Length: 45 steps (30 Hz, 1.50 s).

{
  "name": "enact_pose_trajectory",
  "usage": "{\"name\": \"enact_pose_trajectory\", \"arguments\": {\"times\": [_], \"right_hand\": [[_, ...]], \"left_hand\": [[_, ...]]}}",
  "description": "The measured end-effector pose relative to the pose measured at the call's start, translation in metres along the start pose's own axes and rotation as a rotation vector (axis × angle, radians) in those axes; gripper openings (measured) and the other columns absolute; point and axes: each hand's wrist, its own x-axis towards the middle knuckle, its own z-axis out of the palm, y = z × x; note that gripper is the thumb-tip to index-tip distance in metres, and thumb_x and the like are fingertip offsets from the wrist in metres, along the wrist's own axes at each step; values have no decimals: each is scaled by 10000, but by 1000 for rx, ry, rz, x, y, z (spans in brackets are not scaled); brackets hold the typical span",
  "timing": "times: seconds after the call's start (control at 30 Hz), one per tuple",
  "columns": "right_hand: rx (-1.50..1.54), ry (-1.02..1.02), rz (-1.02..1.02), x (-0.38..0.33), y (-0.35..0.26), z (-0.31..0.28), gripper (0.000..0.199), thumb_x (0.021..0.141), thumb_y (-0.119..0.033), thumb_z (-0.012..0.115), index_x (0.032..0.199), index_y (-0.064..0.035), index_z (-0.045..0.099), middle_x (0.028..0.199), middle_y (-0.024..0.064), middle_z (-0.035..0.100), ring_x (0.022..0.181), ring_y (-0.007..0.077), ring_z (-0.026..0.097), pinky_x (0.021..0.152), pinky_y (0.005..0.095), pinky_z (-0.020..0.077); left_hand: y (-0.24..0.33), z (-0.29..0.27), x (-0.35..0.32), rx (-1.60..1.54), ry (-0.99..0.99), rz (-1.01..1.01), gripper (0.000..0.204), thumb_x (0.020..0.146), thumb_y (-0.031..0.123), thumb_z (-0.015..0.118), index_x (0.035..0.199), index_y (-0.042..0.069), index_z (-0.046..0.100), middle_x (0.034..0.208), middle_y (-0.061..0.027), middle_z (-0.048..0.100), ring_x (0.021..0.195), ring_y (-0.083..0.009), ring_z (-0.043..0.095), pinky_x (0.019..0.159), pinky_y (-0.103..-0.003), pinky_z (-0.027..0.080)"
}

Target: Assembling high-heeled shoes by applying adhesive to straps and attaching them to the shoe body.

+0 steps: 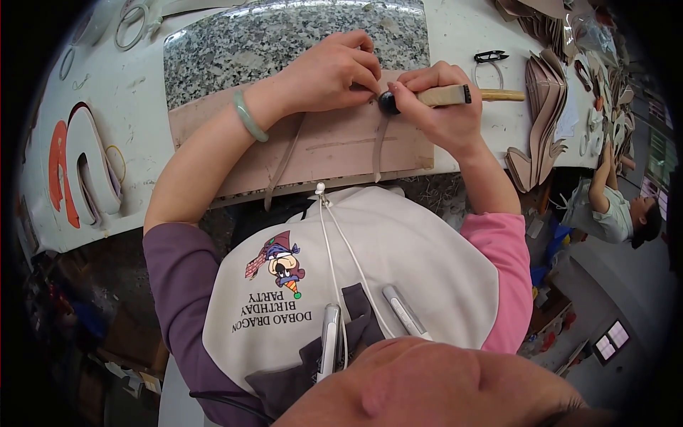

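My left hand [340, 73], a green bangle on its wrist, is closed with its fingertips pinched together above a pinkish-beige board [220, 117]. What it pinches is hidden. Close beside it, my right hand [445, 107] grips a hammer [445, 96] with a rounded black end, a beige body and a light wooden handle pointing right. The black end is right by my left fingertips. Two narrow taupe strips, a left strip [284, 165] and a right strip [379, 151], lie across the board toward me. Their upper ends go out of sight under my left hand and by the hammer.
A speckled stone slab [235, 57] lies beyond the board on the white table [142, 142]. Black thread snips [491, 55] and stacked beige pieces [542, 114] are at the right. Red and white curved pieces [89, 167] lie left. Another person [612, 206] is at far right.
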Motion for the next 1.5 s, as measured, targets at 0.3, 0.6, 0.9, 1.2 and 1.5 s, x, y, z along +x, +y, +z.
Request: {"name": "enact_pose_trajectory", "arguments": {"times": [0.3,0.6,0.9,1.2,1.5], "right_hand": [[-14,-8,19,0,5,6,193,692,16,761,698,-60,584,736,41,699,659,110,587,621,213,447],[-3,-19,16,5,-1,3,187,691,9,767,702,-62,595,758,42,707,645,103,571,608,213,446],[-37,-20,-19,12,3,3,184,698,13,763,706,-54,592,762,49,706,645,110,590,582,202,454],[74,-39,67,19,4,4,170,721,-6,762,712,-32,594,778,66,701,643,119,608,572,208,473],[19,-91,73,15,10,9,161,725,-10,757,705,-33,599,781,67,699,638,117,604,570,208,469]], "left_hand": [[-1,-1,-1,-72,-6,-84,49,737,143,692,754,138,738,829,54,628,894,-179,495,852,-330,437],[5,-1,-4,46,-9,-139,50,724,159,691,742,152,736,787,57,616,851,-176,498,791,-312,425],[14,8,-13,121,154,-204,60,733,166,681,751,169,738,794,61,616,875,-174,512,799,-301,427],[13,5,-14,64,162,-230,58,734,167,684,751,174,740,826,68,628,883,-170,509,833,-300,427],[17,6,-19,52,161,-340,71,754,194,680,753,168,746,870,74,635,903,-181,486,877,-321,406]]}}
